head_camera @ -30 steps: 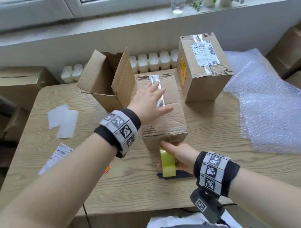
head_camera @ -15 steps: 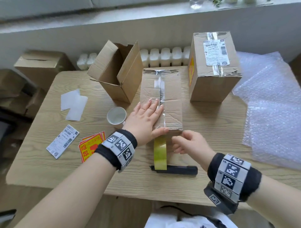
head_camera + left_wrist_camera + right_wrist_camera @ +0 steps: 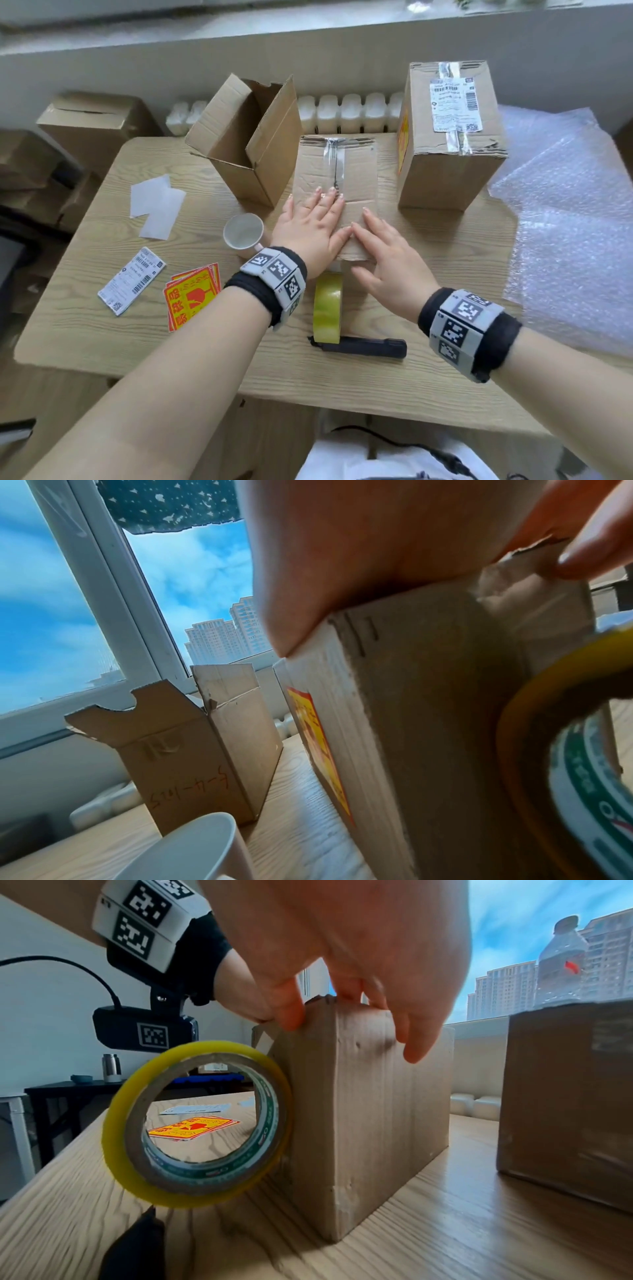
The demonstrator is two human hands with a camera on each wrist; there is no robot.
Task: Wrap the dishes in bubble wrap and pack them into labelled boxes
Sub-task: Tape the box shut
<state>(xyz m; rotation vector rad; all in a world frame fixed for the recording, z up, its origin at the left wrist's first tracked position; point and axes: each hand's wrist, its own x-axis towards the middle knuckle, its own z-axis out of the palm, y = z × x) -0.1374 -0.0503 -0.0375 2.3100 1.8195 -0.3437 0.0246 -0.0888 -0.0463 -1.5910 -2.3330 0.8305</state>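
A closed cardboard box (image 3: 337, 171) with clear tape along its top seam lies mid-table. My left hand (image 3: 313, 221) presses flat on the near left of its top, fingers straight. My right hand (image 3: 378, 241) rests flat on the near right corner; in the right wrist view its thumb and fingers (image 3: 416, 1039) drape over the box's (image 3: 369, 1110) top edge. A yellow tape roll (image 3: 328, 306) stands on edge against the box's near face, untouched. A white mug (image 3: 244, 233) sits left of the box, unwrapped. Bubble wrap (image 3: 565, 222) is spread at the right.
An open empty box (image 3: 246, 137) stands at the back left, and a sealed, labelled box (image 3: 448, 133) at the back right. A black cutter (image 3: 359, 346) lies near the front edge. A shipping label (image 3: 132, 280), red-yellow stickers (image 3: 191, 294) and white backing papers (image 3: 156, 205) lie at the left.
My right hand let go of the tape roll and came up onto the box top. My left hand slid back along the seam toward the near end.
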